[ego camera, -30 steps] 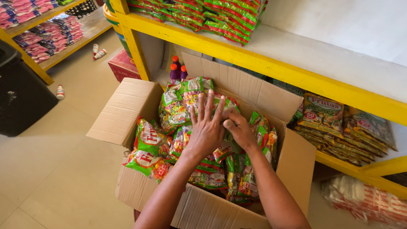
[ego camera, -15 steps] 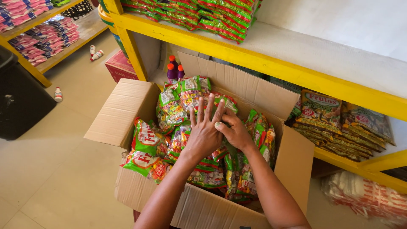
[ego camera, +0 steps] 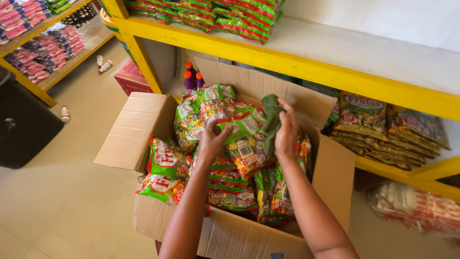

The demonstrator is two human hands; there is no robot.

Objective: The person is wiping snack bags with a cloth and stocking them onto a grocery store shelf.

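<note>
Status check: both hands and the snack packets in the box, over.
Left hand and right hand gripping one snack packet, raised over cardboard box. Nothing in the way.

Purple bottles (ego camera: 192,79) behind yellow shelf post (ego camera: 139,60) — red carton (ego camera: 132,76), perhaps.

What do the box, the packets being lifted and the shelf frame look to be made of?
Box: brown corrugated cardboard, matte; creased flaps, and fluting lines show on the back flap. Snack packets, held by left hand and right hand: thin glossy printed plastic film, crinkled, catching light. Shelf frame: painted glossy yellow; wood or metal beneath, unclear.
</note>
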